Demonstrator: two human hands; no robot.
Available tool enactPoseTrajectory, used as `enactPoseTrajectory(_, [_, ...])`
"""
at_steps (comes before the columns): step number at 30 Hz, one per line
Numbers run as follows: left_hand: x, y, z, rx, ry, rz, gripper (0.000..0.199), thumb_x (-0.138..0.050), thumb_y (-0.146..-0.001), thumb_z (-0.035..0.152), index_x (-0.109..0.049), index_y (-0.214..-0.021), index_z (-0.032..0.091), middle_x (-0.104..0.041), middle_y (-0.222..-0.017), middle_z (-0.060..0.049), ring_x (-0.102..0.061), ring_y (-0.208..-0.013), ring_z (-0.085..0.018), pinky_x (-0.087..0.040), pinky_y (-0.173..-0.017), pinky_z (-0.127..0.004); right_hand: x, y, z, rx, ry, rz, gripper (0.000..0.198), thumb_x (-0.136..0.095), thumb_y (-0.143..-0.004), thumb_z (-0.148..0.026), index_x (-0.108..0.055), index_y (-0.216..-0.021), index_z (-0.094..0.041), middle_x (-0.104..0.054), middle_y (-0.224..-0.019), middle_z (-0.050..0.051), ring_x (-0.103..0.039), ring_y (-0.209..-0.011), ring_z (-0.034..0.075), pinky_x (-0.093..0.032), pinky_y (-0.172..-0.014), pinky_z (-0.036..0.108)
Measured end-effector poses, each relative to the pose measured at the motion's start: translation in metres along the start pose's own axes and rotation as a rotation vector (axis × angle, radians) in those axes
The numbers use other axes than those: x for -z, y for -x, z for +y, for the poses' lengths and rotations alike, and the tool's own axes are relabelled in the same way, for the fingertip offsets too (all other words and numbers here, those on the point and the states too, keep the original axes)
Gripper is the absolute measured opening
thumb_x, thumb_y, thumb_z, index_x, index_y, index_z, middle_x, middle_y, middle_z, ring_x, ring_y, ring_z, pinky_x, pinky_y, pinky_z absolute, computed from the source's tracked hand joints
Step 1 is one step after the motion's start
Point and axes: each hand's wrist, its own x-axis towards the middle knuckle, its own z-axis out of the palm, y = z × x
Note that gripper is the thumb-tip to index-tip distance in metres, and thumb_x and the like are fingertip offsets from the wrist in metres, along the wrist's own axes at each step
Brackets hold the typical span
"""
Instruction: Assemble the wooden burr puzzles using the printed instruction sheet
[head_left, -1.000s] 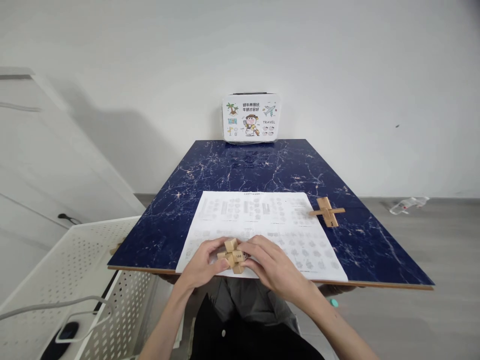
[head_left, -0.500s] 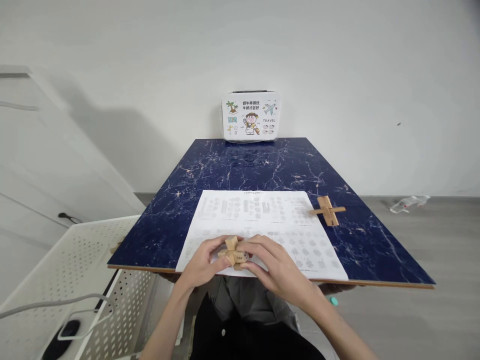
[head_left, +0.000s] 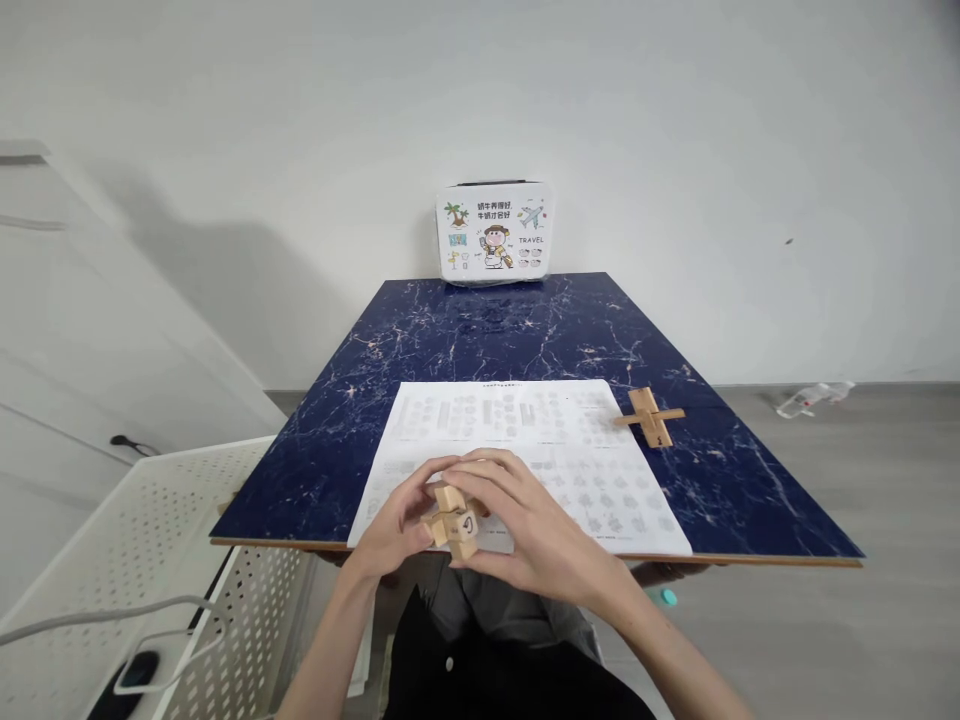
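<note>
Between my two hands is a wooden interlocking puzzle (head_left: pixel 455 524), made of pale crossed blocks with a dark mark on one face. My left hand (head_left: pixel 394 525) grips its left side, thumb in front and fingers behind. Curled over the top and right side is my right hand (head_left: pixel 525 515), its thumb underneath. Some fingertips are hidden behind the blocks. Below the hands lies a printed instruction sheet (head_left: pixel 502 415) with rows of small grey diagrams. A second wooden piece, a cross of flat sticks (head_left: pixel 650 417), rests by the sheet's right edge.
The blue marbled table (head_left: pixel 495 335) has its front edge close to my body. A white illustrated case (head_left: pixel 495 232) stands at the back against the wall. On the left is a white perforated cart (head_left: pixel 255 590) with a grey cable (head_left: pixel 105 612). A clear plastic item (head_left: pixel 814 398) lies on the floor at right.
The puzzle has been turned in my hands, so its dark-marked face now points toward me. My right hand has shifted left and wraps further over the top.
</note>
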Motion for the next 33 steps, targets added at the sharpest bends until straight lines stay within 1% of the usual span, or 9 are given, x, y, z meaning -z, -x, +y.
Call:
enactPoseTrajectory(5, [0.010,0.005,-0.016,0.018,0.116,0.097,0.095,-0.075,-0.073,0.076,-0.054,-0.148,0.021,-0.068,-0.128,-0.014,-0.067,-0.109,-0.033,-0.054,-0.089,-0.036,0.000,-0.014,-0.007,-0.025,-0.134,0.030,0.062,-0.080,-0.089,-0.025,-0.048,-0.143,-0.031,-0.059,-0.144,0.007,-0.052,-0.137,0.028,-0.046,-0.113,0.048])
enactPoseTrajectory(8, [0.010,0.006,-0.016,0.026,0.155,0.138,0.095,-0.076,-0.071,0.078,-0.059,-0.144,0.019,-0.073,-0.112,-0.013,-0.071,-0.097,-0.032,-0.055,-0.080,-0.035,0.002,-0.019,-0.012,-0.035,-0.199,0.069,0.062,-0.081,-0.085,-0.020,-0.052,-0.137,-0.033,-0.062,-0.139,0.004,-0.058,-0.129,0.025,-0.048,-0.110,0.044])
enactPoseTrajectory(11, [0.004,0.003,-0.007,0.017,0.208,0.125,0.094,-0.073,-0.073,0.079,-0.059,-0.144,0.019,-0.076,-0.098,-0.012,-0.072,-0.087,-0.031,-0.055,-0.076,-0.036,0.008,-0.019,-0.017,-0.055,-0.261,0.094,0.065,-0.084,-0.082,-0.026,-0.053,-0.137,-0.035,-0.064,-0.136,0.002,-0.062,-0.125,0.026,-0.050,-0.106,0.042])
enactPoseTrajectory(14, [-0.001,-0.002,0.000,-0.020,0.267,0.114,0.086,-0.073,-0.077,0.076,-0.062,-0.141,0.020,-0.077,-0.099,-0.011,-0.072,-0.088,-0.030,-0.054,-0.081,-0.036,0.015,-0.014,-0.015,-0.111,-0.282,0.183,0.067,-0.086,-0.081,-0.035,-0.052,-0.138,-0.032,-0.065,-0.136,0.004,-0.063,-0.123,0.027,-0.052,-0.104,0.042])
enactPoseTrajectory(17, [-0.001,-0.005,-0.001,-0.046,0.277,0.132,0.086,-0.075,-0.076,0.075,-0.063,-0.140,0.018,-0.075,-0.102,-0.013,-0.071,-0.094,-0.030,-0.052,-0.087,-0.038,0.020,-0.005,0.002,-0.251,-0.144,0.325,0.064,-0.084,-0.083,-0.044,-0.053,-0.137,-0.029,-0.065,-0.136,0.009,-0.064,-0.121,0.029,-0.053,-0.102,0.045])
enactPoseTrajectory(22, [-0.002,-0.006,-0.003,-0.072,0.146,0.176,0.079,-0.077,-0.080,0.067,-0.059,-0.143,0.023,-0.072,-0.117,-0.014,-0.068,-0.109,-0.031,-0.051,-0.092,-0.037,0.013,0.015,0.052,-0.413,0.259,0.287,0.056,-0.082,-0.085,-0.040,-0.058,-0.133,-0.025,-0.066,-0.131,0.012,-0.058,-0.126,0.036,-0.051,-0.105,0.054])
enactPoseTrajectory(26, [-0.008,-0.008,-0.001,-0.088,-0.043,0.229,0.070,-0.085,-0.079,0.051,-0.060,-0.139,0.024,-0.068,-0.130,-0.013,-0.063,-0.120,-0.032,-0.049,-0.101,-0.038,0.003,0.029,0.074,-0.479,0.384,0.246,0.056,-0.087,-0.079,-0.034,-0.062,-0.127,-0.021,-0.064,-0.130,0.015,-0.055,-0.126,0.039,-0.049,-0.107,0.057])
enactPoseTrajectory(30, [-0.012,-0.011,-0.004,-0.096,-0.190,0.308,0.064,-0.088,-0.078,0.042,-0.063,-0.133,0.021,-0.063,-0.137,-0.015,-0.061,-0.121,-0.032,-0.048,-0.106,-0.042,0.003,0.029,0.056,-0.458,0.308,0.300,0.056,-0.079,-0.087,-0.038,-0.058,-0.137,-0.024,-0.059,-0.140,0.014,-0.052,-0.133,0.038,-0.047,-0.109,0.056])
enactPoseTrajectory(33, [-0.013,-0.011,-0.007,-0.098,-0.267,0.317,0.063,-0.087,-0.079,0.037,-0.061,-0.135,0.023,-0.064,-0.135,-0.014,-0.061,-0.121,-0.031,-0.048,-0.106,-0.044,0.003,0.021,0.028,-0.484,0.004,0.235,0.037,-0.064,-0.099,-0.043,-0.059,-0.132,-0.026,-0.071,-0.121,0.009,-0.069,-0.103,0.026,-0.058,-0.087,0.040])
